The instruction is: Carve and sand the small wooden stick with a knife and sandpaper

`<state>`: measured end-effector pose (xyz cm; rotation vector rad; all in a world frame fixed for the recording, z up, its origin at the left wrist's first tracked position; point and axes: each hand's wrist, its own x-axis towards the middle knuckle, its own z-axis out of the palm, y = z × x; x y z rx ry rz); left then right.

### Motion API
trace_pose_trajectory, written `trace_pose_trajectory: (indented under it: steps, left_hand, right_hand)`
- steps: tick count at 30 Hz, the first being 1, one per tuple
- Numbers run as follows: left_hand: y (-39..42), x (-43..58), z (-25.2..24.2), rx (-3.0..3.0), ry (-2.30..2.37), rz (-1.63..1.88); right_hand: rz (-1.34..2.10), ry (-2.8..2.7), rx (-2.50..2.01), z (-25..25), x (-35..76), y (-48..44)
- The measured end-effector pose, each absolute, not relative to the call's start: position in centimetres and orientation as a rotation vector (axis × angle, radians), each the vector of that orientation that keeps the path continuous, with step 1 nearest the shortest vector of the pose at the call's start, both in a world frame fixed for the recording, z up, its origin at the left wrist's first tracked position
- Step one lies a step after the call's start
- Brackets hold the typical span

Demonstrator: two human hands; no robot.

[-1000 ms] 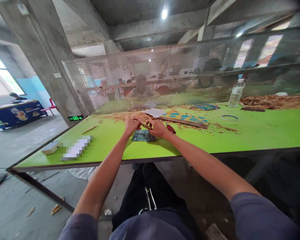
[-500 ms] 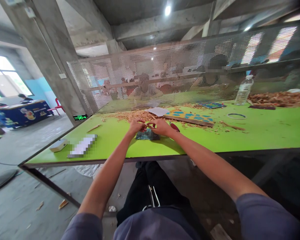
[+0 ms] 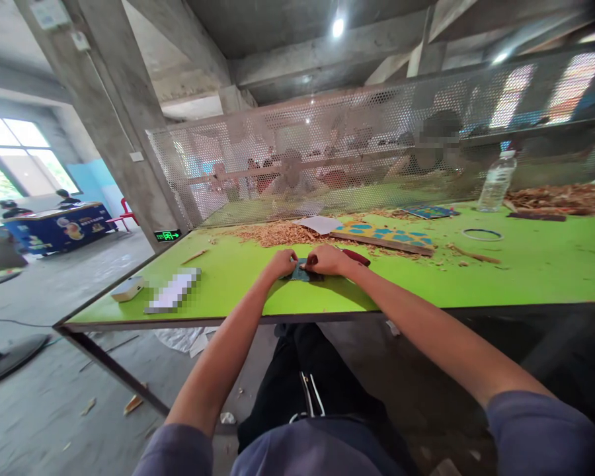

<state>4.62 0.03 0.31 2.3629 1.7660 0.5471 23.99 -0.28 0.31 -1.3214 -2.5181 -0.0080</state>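
Observation:
My left hand and my right hand meet knuckle to knuckle over a small dark blue-green piece that lies on the green table. Both hands have their fingers curled and pinched on this piece. It is mostly hidden under the fingers, so I cannot make out its shape. A red-handled tool lies just right of my right hand.
Wood shavings are heaped behind the hands. A board with blue patches, a white sheet, a ring and a plastic bottle lie further back. A small white box sits left. A perforated metal screen closes the far edge, with people behind it.
My hands came down from a slightly raised pinch and closed on the dark piece on the table. The camera view shifted a little to the left and down.

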Motion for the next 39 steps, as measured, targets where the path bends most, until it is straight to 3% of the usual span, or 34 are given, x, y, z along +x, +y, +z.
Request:
trace_pose_trajectory:
  steps: [12, 39]
  left_hand:
    - [0.7, 4.4, -0.7, 2.419, 1.793, 0.526]
    - [0.3, 4.7, -0.6, 2.436, 1.780, 0.489]
  right_hand:
    - [0.121, -2.472, -1.209, -0.5, 23.7, 0.4]
    - [0.063, -2.428, -1.301, -0.4, 23.2, 0.2]
